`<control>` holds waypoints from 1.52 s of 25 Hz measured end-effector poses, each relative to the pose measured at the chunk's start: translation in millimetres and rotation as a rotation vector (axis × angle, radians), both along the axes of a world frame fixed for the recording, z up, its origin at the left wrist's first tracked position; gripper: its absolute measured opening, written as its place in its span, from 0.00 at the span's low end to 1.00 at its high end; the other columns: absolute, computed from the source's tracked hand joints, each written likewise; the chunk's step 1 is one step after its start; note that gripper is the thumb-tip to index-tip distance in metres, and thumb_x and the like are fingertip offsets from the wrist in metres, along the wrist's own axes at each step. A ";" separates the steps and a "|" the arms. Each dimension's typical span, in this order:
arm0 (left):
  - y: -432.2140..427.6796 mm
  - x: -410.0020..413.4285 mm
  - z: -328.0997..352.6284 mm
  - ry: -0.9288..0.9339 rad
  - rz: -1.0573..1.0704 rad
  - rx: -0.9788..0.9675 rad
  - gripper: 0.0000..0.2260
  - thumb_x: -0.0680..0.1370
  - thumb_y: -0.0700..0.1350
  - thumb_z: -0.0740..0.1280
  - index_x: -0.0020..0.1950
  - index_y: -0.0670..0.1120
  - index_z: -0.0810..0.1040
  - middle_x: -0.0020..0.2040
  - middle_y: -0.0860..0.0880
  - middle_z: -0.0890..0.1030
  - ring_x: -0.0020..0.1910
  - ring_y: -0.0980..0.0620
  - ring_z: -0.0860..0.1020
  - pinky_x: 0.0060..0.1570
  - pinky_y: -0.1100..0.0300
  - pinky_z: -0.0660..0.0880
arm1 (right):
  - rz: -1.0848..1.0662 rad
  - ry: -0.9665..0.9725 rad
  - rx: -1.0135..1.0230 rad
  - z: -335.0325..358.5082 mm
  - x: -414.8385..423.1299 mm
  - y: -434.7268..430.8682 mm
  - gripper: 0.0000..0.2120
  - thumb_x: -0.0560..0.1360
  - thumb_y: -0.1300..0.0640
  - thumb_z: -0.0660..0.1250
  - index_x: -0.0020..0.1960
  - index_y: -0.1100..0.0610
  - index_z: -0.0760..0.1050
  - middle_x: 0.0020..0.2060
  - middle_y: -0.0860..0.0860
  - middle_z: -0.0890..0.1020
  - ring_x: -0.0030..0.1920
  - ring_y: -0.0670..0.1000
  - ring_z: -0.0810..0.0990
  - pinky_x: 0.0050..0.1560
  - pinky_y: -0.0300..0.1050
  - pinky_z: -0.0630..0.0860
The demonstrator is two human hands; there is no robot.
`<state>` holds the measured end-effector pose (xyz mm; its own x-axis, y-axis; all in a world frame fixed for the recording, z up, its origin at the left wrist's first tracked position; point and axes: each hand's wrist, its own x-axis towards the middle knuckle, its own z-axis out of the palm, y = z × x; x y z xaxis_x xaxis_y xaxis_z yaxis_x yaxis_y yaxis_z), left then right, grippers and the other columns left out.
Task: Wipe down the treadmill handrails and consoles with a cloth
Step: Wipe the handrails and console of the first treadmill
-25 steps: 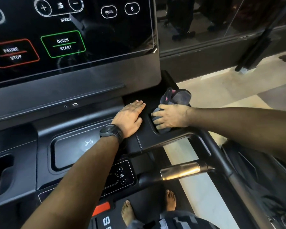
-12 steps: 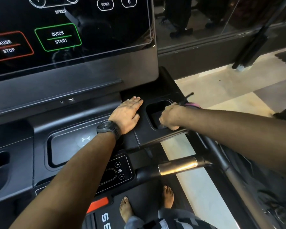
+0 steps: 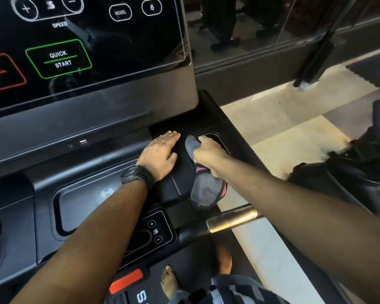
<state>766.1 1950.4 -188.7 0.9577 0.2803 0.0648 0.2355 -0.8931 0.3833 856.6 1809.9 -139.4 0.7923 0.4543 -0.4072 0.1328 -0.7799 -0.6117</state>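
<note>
Now | left hand [image 3: 160, 155] flat, fingers straight, on console [image 3: 86, 207] | right hand [image 3: 210, 155] grips cloth [image 3: 205, 191] over cup recess [image 3: 218, 139]

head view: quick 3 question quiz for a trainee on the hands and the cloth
1. True or false: the left hand lies flat on the console deck, holding nothing.
2. Which one holds the grey cloth? A the left hand; B the right hand; C neither.
3. Fill in: the green button on the screen reads QUICK ____.
Key: 1 true; 2 B; 3 START.
</note>
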 end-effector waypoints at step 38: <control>0.1 0.4 -1.7 0.057 -0.003 0.045 0.32 0.72 0.46 0.54 0.77 0.44 0.63 0.77 0.44 0.64 0.78 0.49 0.60 0.75 0.61 0.49 | 2.129 -1.805 -0.841 -2.5 108.9 -9.3 0.32 0.83 0.58 0.56 0.83 0.53 0.45 0.83 0.50 0.48 0.81 0.60 0.44 0.74 0.62 0.60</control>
<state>766.5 1950.5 -190.4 0.9609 0.2758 0.0229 0.2533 -0.9099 0.3285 965.5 1800.7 -141.8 -0.3300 0.6481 -0.6863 0.0849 0.7445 0.6622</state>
